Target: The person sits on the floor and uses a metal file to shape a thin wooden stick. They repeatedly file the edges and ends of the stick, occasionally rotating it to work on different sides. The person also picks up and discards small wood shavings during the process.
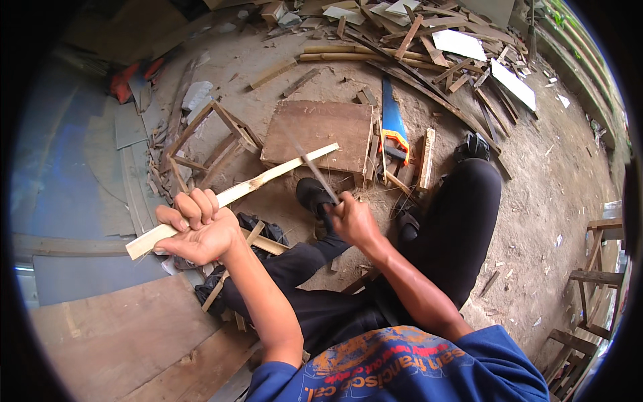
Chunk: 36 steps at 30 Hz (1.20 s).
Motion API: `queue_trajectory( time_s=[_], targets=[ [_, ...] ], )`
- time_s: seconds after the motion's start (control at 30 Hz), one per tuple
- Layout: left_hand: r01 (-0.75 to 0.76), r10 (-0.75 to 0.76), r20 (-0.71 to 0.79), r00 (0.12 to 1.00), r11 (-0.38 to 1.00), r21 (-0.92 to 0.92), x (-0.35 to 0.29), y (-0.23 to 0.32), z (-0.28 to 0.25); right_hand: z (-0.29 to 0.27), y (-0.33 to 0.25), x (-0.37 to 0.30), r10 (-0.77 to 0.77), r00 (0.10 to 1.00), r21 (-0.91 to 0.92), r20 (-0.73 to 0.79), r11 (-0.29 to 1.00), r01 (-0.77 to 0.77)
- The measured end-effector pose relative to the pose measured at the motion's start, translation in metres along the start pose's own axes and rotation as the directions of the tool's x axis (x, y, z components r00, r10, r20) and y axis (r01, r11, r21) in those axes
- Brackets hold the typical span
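My left hand (201,229) is closed around a pale wooden strip (261,177) near its lower left end. The strip slants up to the right, its far end over a low brown wooden block (315,130). In my right hand (355,220) is a long knife (317,175), its handle hidden in the fist. Its blade is smeared by motion and crosses the strip in this view; whether they touch I cannot tell. A handsaw (394,127) with a blue blade and an orange and black handle lies just right of the block.
A small wooden frame (207,144) stands left of the block. Scrap wood (429,60) and white boards (513,84) are heaped at the far right. A wide brown board (127,331) lies at near left. Wooden stools (596,276) stand at the right edge. My bent legs flank the space below.
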<state>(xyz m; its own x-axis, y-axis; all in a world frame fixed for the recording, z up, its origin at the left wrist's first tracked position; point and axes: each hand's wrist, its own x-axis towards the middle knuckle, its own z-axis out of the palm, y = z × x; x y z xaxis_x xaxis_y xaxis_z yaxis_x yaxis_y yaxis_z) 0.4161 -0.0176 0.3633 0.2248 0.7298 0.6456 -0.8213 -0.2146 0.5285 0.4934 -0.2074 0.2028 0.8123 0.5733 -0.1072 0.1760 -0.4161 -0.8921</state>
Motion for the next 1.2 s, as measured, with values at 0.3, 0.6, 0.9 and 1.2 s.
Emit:
queue_trajectory(
  time_s=[0.3,0.6,0.9,1.2],
  targets=[
    [-0.048,0.048,0.000,0.999,0.998,0.033,-0.020,0.008,0.013,-0.011,-0.061,-0.021,-0.248,0.967,-0.062,0.062,0.966,0.252],
    [-0.066,0.066,0.001,0.998,0.997,-0.026,-0.026,0.006,0.016,-0.019,-0.064,-0.025,-0.166,0.982,-0.103,0.093,0.979,0.175],
    [-0.061,0.061,-0.032,0.998,0.998,0.008,-0.021,0.004,0.014,-0.011,-0.076,-0.031,-0.282,0.956,-0.036,0.086,0.958,0.286],
    [-0.083,0.081,-0.062,0.995,0.996,-0.041,-0.032,-0.004,0.012,-0.028,-0.086,-0.041,-0.273,0.956,-0.070,0.110,0.957,0.282]
  ],
)
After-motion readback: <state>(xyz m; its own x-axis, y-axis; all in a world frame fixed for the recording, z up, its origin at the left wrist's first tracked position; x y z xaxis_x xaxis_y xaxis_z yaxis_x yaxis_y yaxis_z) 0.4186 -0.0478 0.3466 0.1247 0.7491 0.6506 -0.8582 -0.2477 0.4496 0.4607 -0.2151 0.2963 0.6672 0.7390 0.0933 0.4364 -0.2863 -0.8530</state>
